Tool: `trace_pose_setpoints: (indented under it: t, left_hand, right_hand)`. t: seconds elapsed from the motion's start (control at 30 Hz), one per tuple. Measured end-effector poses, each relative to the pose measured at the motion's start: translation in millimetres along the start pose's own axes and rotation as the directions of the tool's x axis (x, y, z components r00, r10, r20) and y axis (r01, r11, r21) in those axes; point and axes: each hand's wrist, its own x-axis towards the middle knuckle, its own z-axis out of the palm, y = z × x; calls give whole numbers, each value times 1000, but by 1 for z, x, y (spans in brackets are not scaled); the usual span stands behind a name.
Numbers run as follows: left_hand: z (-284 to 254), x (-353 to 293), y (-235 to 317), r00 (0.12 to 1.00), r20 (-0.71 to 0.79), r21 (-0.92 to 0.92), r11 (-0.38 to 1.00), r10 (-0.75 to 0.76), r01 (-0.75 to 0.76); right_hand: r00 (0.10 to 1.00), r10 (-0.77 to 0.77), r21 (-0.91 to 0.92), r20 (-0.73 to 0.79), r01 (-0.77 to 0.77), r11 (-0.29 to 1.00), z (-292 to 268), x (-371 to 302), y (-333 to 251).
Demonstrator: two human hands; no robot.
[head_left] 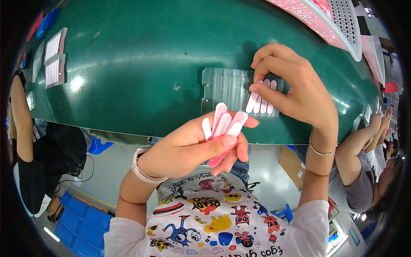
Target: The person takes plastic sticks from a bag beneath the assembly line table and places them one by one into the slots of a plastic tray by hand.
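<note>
My left hand (192,147), in the middle of the view, is closed around a fanned bunch of flat, round-ended sticks (222,124) that look like small nail files, pink and white. A clear plastic tray (224,90) with long slots lies on the table just beyond it. Several pale pink files (262,105) lie side by side in the tray's right part, while its left slots hold none. My right hand (295,85) reaches over the tray's right side. Its thumb and fingers pinch the upper end of the leftmost file (252,103), which leans slightly.
The green table (141,64) curves across the view. Two filled trays (55,58) lie at its far left. White and pink perforated baskets (325,25) stand at the back right. Other people sit at both sides, one's arm (357,141) near the right edge. Blue bins (83,218) sit on the floor.
</note>
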Motion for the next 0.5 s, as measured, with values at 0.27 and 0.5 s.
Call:
trace_pose_setpoints:
  t: [0.27, 0.5]
  left_hand:
    - [0, -5, -5, 987, -117, 212, 974, 112, -86]
    - [-1, -5, -1, 975, -188, 223, 972, 118, -75]
  right_hand:
    - [989, 148, 98, 6, -148, 984, 6, 2, -4]
    - [983, 174, 330, -53, -147, 932, 12, -13, -40]
